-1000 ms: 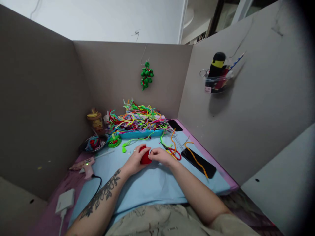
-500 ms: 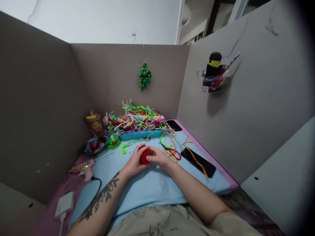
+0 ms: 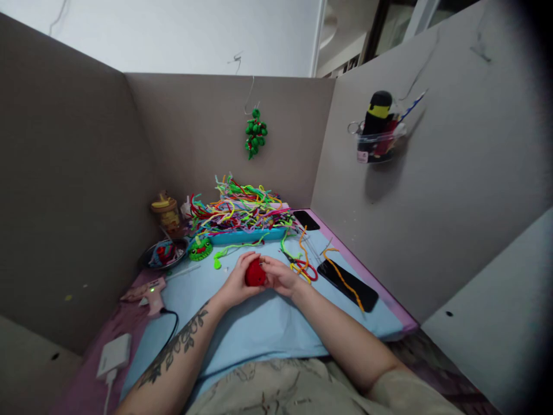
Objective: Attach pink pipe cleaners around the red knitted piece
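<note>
Left hand clamped round a red ball, fingers over the top, thumb beneath. Right hand at the ball's three o'clock, fingers curled, tips at its edge; cannot tell whether they pinch anything. Ball is the dial's centre below, twelve toward the back wall.

Containers. Twelve o'clock: long blue tray, heaped past its rim with fuzzy strands in green, red, yellow, pink, purple and white. Between nine and ten: dark round bowl holding a tangle of red and blue scraps. About ten, behind the bowl: brownish cup with a yellow top; contents hidden. Between one and two, up on the right-hand wall: clear tub with a black bottle-like thing, banded yellow, something dark red, and a blue-and-white stick leaning out.

The ball: strong plain red, roundish, both ends of its outline partly covered by fingers. Held above the blue cloth, in front of the wearer. Surface texture too small to read.

Near it, three o'clock: scissors, red and yellow handles. Beyond them, a black phone with an orange strand across it.
</note>
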{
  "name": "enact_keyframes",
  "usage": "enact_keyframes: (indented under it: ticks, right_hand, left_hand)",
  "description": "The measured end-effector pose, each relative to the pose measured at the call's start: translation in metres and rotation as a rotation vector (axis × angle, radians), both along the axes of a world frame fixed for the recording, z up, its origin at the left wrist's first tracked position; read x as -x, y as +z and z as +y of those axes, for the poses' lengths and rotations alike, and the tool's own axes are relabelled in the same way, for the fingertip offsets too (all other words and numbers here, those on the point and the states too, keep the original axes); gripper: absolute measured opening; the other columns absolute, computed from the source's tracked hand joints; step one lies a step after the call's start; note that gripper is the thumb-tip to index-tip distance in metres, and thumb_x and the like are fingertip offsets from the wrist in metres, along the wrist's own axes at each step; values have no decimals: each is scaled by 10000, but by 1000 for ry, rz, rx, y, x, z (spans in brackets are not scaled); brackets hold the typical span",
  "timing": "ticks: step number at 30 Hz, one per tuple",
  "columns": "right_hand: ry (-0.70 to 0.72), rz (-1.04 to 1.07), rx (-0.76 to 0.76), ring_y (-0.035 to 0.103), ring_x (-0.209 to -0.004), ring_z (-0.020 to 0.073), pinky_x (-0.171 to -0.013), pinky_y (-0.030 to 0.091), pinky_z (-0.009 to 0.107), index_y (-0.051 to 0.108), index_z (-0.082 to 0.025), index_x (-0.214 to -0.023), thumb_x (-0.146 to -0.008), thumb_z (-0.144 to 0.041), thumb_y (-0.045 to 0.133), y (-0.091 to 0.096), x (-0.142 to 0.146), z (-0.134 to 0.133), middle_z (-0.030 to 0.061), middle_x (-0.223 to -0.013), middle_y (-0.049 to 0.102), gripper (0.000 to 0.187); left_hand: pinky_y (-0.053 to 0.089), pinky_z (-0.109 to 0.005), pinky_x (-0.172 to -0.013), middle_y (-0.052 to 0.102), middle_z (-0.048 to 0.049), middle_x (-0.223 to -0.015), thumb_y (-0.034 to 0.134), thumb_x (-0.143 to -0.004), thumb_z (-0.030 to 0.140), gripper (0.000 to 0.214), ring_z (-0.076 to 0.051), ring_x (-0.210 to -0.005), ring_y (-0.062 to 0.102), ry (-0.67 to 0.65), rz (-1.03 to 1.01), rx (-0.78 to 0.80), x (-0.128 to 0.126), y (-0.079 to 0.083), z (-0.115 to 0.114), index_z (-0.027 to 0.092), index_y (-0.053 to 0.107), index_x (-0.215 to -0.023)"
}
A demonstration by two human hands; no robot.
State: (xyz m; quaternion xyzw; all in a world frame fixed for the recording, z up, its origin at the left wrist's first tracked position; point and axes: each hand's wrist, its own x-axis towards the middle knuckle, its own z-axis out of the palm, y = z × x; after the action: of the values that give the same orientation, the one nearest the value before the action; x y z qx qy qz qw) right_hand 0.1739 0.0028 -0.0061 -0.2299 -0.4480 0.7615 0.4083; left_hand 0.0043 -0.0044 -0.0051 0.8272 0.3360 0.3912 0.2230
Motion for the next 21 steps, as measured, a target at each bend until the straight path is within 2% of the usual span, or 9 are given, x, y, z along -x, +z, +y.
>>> enact_keyframes:
  ticks: [4, 8, 13, 21]
  right_hand:
    - [-66, -61, -139, 551, -707, 135, -595, 424, 232, 497, -224, -1051, -547, -358, 803, 1, 0, -2, 12, -854, 572, 605]
    - [-166, -100, -249, 547, -744, 136, -681, 427, 249, 522, -208, -1029, -584, -349, 786, -4, 6, -2, 0, -796, 566, 536]
    - [-151, -72, -208, 554, -721, 138, -622, 417, 234, 535, -184, -1024, -620, -404, 756, -7, 11, 1, 26, -839, 587, 510]
    - [-151, -87, -173, 512, -592, 97, -482, 328, 182, 550, -183, -1020, -614, -416, 758, -11, 10, 2, 12, -783, 585, 512]
  left_hand:
    - [320, -483, -1028, 403, -123, -1287, 740, -630, 271, 776, -284, -1217, 394, 46, -45, 3, 1, 2, 2, 218, 354, -1302]
    - [310, -493, -1034, 390, -122, -1302, 723, -646, 258, 758, -288, -1231, 379, 65, -32, 4, 1, 3, 0, 225, 354, -1307]
    - [315, -475, -1040, 315, -129, -1357, 700, -668, 235, 743, -281, -1263, 348, 63, -11, -10, 0, 0, -1, 235, 345, -1321]
    - [316, -487, -1041, 316, -131, -1361, 707, -655, 216, 762, -285, -1263, 346, 34, 14, 11, -3, -3, -4, 232, 355, -1331]
